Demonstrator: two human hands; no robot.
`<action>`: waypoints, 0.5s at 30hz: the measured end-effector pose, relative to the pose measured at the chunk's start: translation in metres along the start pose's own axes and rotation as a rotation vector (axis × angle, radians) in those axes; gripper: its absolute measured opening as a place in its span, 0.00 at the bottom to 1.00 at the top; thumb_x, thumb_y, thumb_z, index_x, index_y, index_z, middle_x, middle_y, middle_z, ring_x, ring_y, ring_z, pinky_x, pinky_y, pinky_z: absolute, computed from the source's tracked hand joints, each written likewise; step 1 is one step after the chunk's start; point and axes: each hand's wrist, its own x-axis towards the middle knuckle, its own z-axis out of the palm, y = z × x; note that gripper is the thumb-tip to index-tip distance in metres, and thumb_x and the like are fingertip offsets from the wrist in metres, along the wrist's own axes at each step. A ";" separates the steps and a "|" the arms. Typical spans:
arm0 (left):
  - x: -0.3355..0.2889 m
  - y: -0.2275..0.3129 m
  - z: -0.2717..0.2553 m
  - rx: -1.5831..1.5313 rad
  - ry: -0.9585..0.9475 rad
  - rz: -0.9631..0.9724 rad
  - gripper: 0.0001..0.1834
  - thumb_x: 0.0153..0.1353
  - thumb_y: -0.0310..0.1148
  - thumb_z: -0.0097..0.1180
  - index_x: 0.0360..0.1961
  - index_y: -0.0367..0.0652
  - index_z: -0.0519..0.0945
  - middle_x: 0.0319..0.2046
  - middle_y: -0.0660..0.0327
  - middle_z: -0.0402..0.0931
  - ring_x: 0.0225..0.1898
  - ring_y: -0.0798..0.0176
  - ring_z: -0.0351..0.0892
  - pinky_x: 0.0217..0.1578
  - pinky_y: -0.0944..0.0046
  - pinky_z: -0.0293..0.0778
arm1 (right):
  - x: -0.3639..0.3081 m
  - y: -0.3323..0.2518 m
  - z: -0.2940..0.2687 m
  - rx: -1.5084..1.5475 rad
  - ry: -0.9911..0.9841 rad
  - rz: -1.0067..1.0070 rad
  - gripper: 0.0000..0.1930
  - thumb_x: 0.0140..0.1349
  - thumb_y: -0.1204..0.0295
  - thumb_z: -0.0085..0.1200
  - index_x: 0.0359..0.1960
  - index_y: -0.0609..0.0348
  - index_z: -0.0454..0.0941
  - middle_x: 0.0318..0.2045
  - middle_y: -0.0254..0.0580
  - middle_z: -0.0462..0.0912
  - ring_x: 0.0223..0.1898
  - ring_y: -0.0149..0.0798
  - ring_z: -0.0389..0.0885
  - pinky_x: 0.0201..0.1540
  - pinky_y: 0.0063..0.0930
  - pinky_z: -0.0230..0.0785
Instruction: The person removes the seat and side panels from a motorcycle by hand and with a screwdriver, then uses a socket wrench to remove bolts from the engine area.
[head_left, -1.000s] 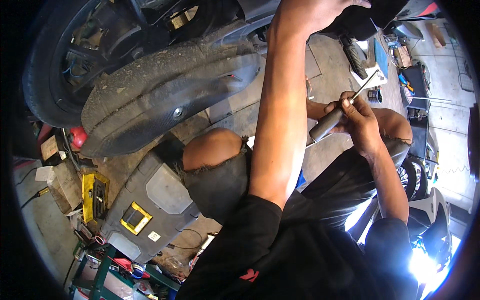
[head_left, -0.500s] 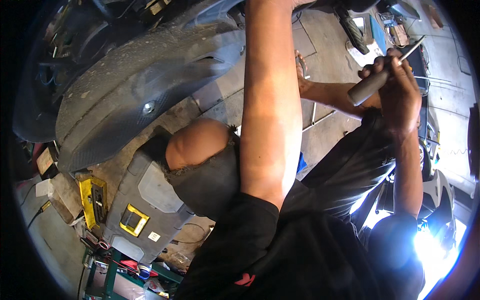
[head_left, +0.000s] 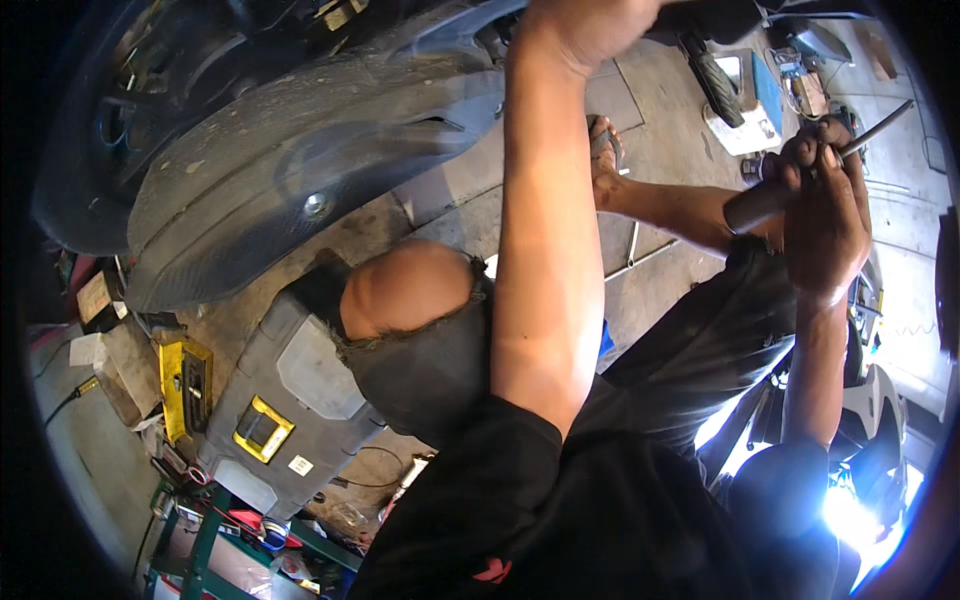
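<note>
My left hand is raised at the top edge, against the dark underside of a vehicle beside the black wheel-arch liner. Its fingers are curled, and what they hold is hidden. My right hand is shut on a screwdriver-like tool with a grey handle. The tool's thin metal shaft points up and to the right. This hand hangs in the air at the right, apart from the liner. My bare knee shows through torn black trousers below the liner.
A grey tool case with a yellow latch lies on the concrete floor at lower left, with a yellow tool beside it. My sandalled foot rests on the floor. Boxes and loose parts lie at the upper right. Strong glare sits at lower right.
My right hand has lifted the tool up and to the right. The view has shifted, and the liner now looks larger and nearer. My left arm stays raised.
</note>
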 end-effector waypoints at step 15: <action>-0.028 -0.064 0.058 0.593 -0.165 -0.513 0.17 0.44 0.31 0.69 0.32 0.34 0.76 0.30 0.46 0.81 0.34 0.48 0.83 0.36 0.56 0.75 | 0.016 0.039 0.005 -0.051 0.345 0.334 0.16 0.71 0.67 0.46 0.56 0.61 0.69 0.29 0.26 0.71 0.25 0.21 0.61 0.27 0.14 0.54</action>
